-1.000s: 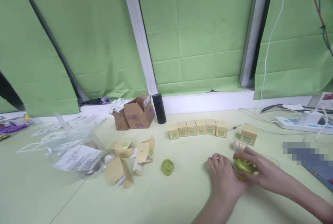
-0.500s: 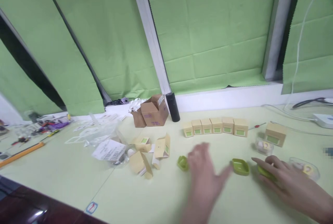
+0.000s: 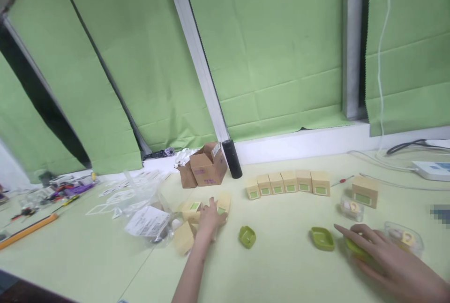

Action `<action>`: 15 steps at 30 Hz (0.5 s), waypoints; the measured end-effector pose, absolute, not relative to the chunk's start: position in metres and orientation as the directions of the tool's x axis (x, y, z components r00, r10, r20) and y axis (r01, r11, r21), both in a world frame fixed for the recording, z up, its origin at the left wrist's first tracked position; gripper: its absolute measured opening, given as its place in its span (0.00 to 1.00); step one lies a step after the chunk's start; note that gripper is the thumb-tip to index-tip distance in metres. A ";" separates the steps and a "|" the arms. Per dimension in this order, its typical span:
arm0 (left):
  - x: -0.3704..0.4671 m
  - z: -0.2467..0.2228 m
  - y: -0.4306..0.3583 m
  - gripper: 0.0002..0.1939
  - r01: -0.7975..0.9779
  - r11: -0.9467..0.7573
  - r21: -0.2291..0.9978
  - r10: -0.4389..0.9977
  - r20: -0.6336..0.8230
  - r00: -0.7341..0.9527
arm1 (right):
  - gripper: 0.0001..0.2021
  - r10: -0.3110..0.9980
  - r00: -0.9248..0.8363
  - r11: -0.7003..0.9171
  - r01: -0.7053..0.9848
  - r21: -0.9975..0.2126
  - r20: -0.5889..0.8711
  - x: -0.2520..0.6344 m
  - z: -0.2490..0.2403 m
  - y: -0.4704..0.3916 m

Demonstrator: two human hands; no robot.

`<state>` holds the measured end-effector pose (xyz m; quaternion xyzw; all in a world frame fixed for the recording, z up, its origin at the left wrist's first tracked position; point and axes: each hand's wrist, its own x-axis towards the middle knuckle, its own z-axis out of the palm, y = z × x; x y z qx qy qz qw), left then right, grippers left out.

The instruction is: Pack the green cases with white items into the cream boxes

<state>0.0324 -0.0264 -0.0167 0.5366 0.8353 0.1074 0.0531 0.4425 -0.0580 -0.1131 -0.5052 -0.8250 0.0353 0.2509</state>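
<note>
My left hand reaches in among small opened tan cardboard boxes, its fingers apart over an open box; whether it touches the box is hard to tell. Another tan box lies just left of my wrist. On the right, my right hand is curled over a small green dish, gripping it with the index finger stretched out, and covers most of it. A green square dish sits to the left of that hand. Between my hands stands a smaller green dish.
Several closed tan boxes stand in a row, with one more box to the right. Clear plastic containers sit near my right hand. A plastic bag, a brown carton and a black cylinder are farther left.
My left hand has moved left from beside the smaller green dish to the opened boxes. The right hand stays over its dish. The camera view has shifted slightly.
</note>
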 end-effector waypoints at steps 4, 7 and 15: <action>0.027 -0.010 -0.028 0.41 0.868 0.361 0.341 0.916 0.043 -0.398 | 0.21 0.875 -0.329 0.458 0.802 -0.384 0.356 0.446 -0.107 -0.058; 0.036 0.006 -0.038 0.38 0.857 0.218 0.467 0.948 0.105 -0.299 | 0.24 0.884 -0.255 0.443 0.727 -0.525 0.392 0.441 -0.094 -0.056; 0.144 0.025 -0.070 0.45 0.125 -0.022 0.992 0.895 -0.036 0.444 | 0.28 0.991 0.027 0.133 0.061 -0.989 0.134 0.388 -0.028 -0.052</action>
